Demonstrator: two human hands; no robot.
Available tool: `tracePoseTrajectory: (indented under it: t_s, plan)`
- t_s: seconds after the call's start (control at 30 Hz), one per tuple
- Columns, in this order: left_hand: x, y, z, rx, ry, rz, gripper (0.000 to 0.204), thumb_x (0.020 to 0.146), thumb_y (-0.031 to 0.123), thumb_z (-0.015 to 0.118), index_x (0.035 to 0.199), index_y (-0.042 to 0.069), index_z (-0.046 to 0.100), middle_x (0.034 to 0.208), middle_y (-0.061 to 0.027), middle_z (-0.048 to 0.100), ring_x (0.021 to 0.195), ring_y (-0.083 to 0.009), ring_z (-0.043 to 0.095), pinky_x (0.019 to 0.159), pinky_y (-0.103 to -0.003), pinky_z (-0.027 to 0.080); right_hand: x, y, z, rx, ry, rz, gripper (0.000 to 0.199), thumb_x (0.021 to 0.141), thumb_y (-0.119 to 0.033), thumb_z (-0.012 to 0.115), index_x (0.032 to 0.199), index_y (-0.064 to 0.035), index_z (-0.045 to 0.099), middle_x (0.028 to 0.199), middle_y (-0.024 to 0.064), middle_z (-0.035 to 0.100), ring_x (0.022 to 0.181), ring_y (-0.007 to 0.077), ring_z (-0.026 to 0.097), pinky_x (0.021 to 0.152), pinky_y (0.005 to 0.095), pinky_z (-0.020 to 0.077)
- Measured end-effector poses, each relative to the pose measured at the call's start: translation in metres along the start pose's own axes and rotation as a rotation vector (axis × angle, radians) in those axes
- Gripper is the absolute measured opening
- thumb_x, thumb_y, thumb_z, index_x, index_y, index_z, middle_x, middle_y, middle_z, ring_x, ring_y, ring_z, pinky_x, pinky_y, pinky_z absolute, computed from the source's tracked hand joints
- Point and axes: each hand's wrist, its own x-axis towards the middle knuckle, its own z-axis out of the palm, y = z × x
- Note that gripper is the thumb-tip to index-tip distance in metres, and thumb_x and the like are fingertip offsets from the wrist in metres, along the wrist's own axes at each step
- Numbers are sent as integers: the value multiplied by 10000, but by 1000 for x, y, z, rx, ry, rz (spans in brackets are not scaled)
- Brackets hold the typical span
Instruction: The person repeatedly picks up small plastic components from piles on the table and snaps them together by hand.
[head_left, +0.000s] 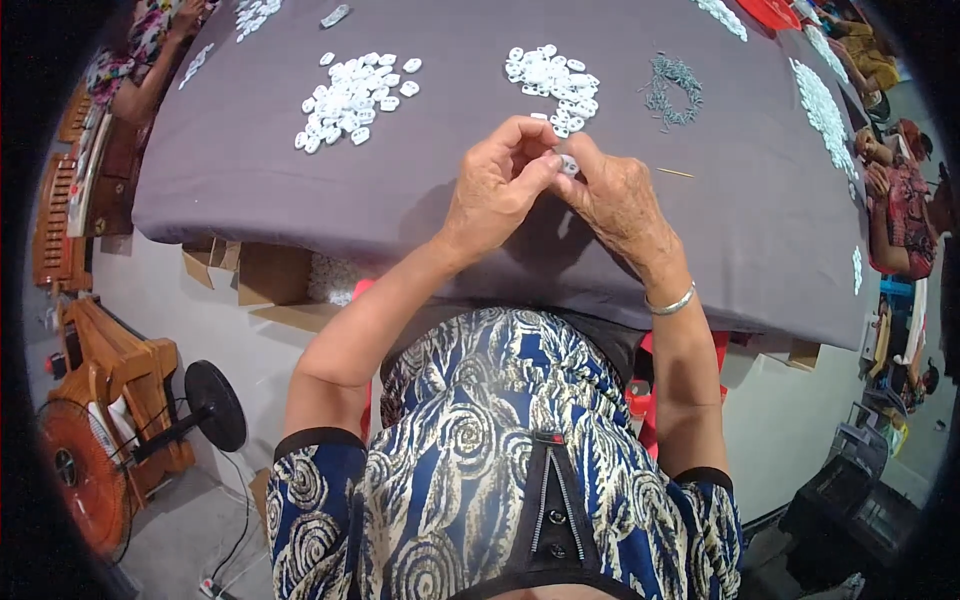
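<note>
Both my hands meet above the grey-clothed table (400, 215), close in front of me. A small white plastic piece (569, 165) with two dark holes sits between their fingertips. My right hand (622, 200), with a bracelet at its wrist, pinches it from the right. My left hand (492, 190) is closed too, its thumb tip pressed against the piece's left side; anything else inside those fingers is hidden. Just beyond lies a pile of like white pieces (560, 82). Right of that pile is a loose ring of small grey screw-like parts (672, 92).
Another white pile (350, 98) lies to the left. A thin yellowish stick (675, 173) rests right of my hands. Other people sit along both table sides near more white pieces (822, 112). An open cardboard box (275, 275) is under the table; a fan (85, 475) stands lower left.
</note>
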Motion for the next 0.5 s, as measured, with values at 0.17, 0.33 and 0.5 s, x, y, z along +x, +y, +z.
tracePoseTrajectory:
  t_s: [0.17, 0.33, 0.5]
  plan:
    - [0, -9, 0, 33, 64, 123, 176, 902, 35, 592, 1073, 14, 555, 924, 5, 574, 794, -41, 548, 637, -188, 451, 2, -3, -2, 293, 14, 133, 246, 815, -216, 692, 871, -45, 524, 590, 126, 540, 538, 267, 576, 496, 351, 453]
    - [-1, -3, -1, 74, 98, 95, 169, 895, 14, 587, 1061, 16, 555, 909, 1, 573, 775, -44, 548, 642, -190, 455, 1, 2, -1, 556, -6, 226, 172, 820, -141, 673, 873, -19, 565, 630, 48, 554, 554, 125, 528, 500, 270, 418]
    - [-1, -7, -5, 165, 128, 126, 161, 891, 7, 586, 1049, 16, 555, 889, 1, 571, 767, -45, 545, 650, -194, 459, 2, -4, -8, 1057, -127, 542, 88, 884, -121, 613, 892, -37, 591, 697, -22, 575, 529, 23, 445, 436, 196, 332]
